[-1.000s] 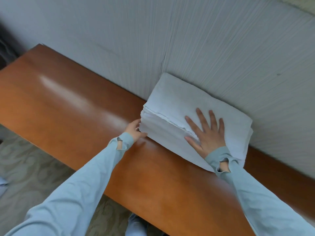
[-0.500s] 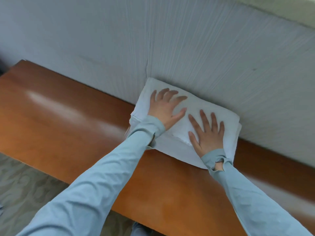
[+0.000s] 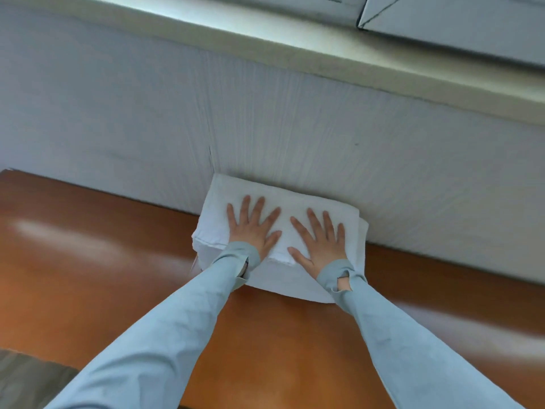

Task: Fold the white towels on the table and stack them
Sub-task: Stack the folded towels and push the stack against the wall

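Counter (image 3: 88, 261): glossy brown wood, running along the pale wall (image 3: 118, 128) and carrying the towels.
Left hand (image 3: 253, 228): lying flat on the top towel's left half, fingers spread straight, grip wide and holding nothing.
Towel stack (image 3: 283, 278): folded white towels sitting at the counter's far edge, touching the wall.
Right hand (image 3: 320, 240): pressing flat on the right half, fingers fanned, grip wide, just beside the left.
Sleeves (image 3: 165, 335): light blue, reaching to both wrists.
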Demonstrator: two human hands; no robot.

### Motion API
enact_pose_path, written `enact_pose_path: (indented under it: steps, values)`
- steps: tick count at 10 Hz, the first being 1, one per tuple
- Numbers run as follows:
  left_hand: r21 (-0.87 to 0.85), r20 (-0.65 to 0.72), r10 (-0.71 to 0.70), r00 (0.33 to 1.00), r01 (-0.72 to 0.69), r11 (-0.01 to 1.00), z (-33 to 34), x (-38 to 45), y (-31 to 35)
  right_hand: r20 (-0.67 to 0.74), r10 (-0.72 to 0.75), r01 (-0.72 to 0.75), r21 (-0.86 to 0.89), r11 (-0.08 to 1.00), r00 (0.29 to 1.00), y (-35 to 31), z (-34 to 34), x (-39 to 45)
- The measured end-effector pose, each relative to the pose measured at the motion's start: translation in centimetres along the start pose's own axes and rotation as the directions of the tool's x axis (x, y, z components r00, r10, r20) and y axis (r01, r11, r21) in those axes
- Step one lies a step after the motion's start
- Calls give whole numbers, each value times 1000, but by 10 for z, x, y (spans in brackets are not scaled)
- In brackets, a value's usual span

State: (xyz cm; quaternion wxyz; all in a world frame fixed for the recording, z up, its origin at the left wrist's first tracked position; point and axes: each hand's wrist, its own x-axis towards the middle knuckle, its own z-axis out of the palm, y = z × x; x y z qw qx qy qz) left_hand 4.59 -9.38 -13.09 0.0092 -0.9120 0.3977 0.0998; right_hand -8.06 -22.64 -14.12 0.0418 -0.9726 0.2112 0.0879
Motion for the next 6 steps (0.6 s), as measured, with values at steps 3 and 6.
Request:
enact_pose_path:
  steps: [3,6]
  values:
    - [41,126,6,992,-11,999,-9,-23,-12,145,10,-14,28,1000,989,-8,-15,-8]
    - [-10,169,-92,981,95,995,-66,-22,10,301,60,-96,109,989,952,0,-80,-19]
